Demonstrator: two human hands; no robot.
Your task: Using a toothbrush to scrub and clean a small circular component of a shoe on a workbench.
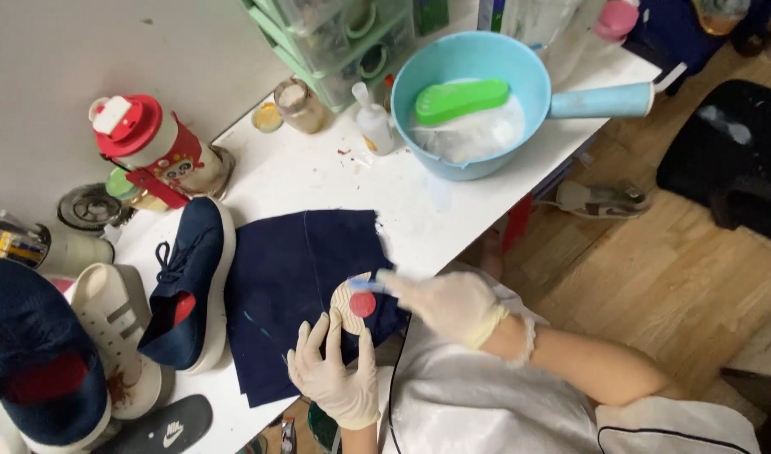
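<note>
- Lying on the white table [318, 181], a navy shoe [188, 282] sat just left of a dark blue cloth [297, 269].
- The left hand [335, 374] pinched the lower edge of a small beige patch [349, 304] over the cloth; thin, light and floppy, it seemed best held by its rim.
- The right hand [444, 303] gripped a small blue tool [364, 286], touching the patch.
</note>
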